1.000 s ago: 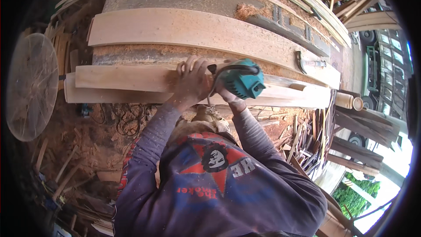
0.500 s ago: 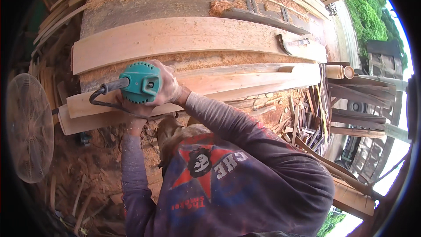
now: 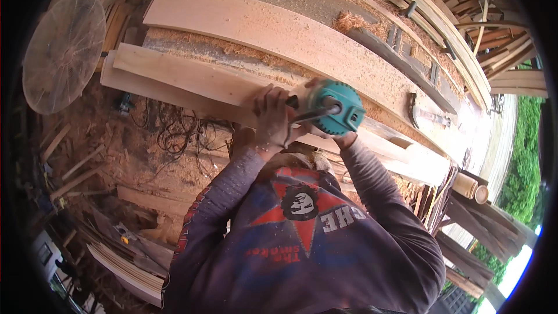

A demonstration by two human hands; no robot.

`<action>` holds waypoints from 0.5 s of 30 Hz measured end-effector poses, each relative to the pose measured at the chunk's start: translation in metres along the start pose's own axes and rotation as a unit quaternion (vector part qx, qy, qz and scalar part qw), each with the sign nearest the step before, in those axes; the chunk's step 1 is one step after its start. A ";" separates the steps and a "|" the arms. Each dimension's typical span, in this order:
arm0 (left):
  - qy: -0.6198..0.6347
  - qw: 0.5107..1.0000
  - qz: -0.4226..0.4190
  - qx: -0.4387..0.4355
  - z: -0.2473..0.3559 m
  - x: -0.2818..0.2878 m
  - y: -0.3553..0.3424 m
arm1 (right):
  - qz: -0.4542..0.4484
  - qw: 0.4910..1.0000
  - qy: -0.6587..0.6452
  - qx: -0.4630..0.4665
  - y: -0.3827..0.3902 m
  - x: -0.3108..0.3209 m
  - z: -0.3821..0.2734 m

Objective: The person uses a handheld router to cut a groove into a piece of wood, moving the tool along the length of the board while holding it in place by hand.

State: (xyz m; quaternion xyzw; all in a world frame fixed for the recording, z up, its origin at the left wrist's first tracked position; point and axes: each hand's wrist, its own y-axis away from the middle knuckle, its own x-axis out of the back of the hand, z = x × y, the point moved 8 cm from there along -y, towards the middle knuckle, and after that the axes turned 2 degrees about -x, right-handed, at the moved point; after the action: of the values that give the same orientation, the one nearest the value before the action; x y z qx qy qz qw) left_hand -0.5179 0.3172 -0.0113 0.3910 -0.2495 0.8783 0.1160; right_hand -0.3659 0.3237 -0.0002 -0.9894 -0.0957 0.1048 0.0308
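A teal corded router (image 3: pixel 340 107) stands on the edge of a long pale board (image 3: pixel 186 72) in front of me, its round vented top facing up. Its body is slightly blurred. My left hand (image 3: pixel 270 115) is closed at the router's left side, fingers bent round a dark handle. On the near right side, my right hand (image 3: pixel 347 139) holds the tool, mostly hidden behind the teal housing. The black cord leaves the router's top and drops past my left wrist. A second long board (image 3: pixel 244 23) lies just beyond, strewn with shavings.
A hammer (image 3: pixel 414 110) rests on the far board's right end. Shavings (image 3: pixel 354 22) and clamps (image 3: pixel 408 9) lie farther back. A round fan (image 3: pixel 65 52) stands at the left. Tangled cords (image 3: pixel 183 134) and wood scraps litter the floor. Offcuts are stacked at the right.
The router has moved rightward along the board with both hands. My left hand, largely hidden before, now shows beside it. The view has turned, so the boards slope down to the right.
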 end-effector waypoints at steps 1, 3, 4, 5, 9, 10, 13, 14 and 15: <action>-0.001 1.000 0.025 0.018 0.024 -0.011 0.001 | 0.021 1.000 0.003 0.011 0.015 0.018 -0.013; -0.006 0.998 0.036 0.045 0.066 -0.035 0.006 | 0.046 0.987 0.151 0.008 0.042 0.051 -0.036; -0.005 0.998 0.023 0.050 0.084 -0.048 0.006 | 0.047 0.978 0.205 -0.009 0.058 0.072 -0.040; -0.017 0.998 0.027 0.062 0.099 -0.059 0.009 | 0.044 0.965 0.257 -0.026 0.072 0.093 -0.042; 0.031 0.998 0.007 0.047 0.160 -0.101 0.010 | 0.104 0.976 0.177 -0.077 0.135 0.154 -0.050; 0.043 0.999 -0.009 0.030 0.172 -0.111 0.010 | 0.080 0.985 0.155 -0.010 0.143 0.155 -0.063; 0.060 0.997 -0.023 0.034 0.186 -0.119 0.012 | 0.054 0.979 0.195 0.017 0.153 0.171 -0.071; 0.058 0.997 -0.033 0.036 0.189 -0.121 0.013 | 0.048 0.979 0.195 0.020 0.152 0.170 -0.075; 0.062 0.997 -0.019 0.050 0.186 -0.121 0.017 | 0.046 0.965 0.258 -0.005 0.149 0.168 -0.075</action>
State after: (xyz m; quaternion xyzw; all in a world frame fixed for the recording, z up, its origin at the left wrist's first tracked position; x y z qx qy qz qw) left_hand -0.3267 0.2031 -0.0010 0.3458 -0.1901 0.9098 0.1285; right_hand -0.1615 0.2076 0.0267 -0.9865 -0.0396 -0.1527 0.0445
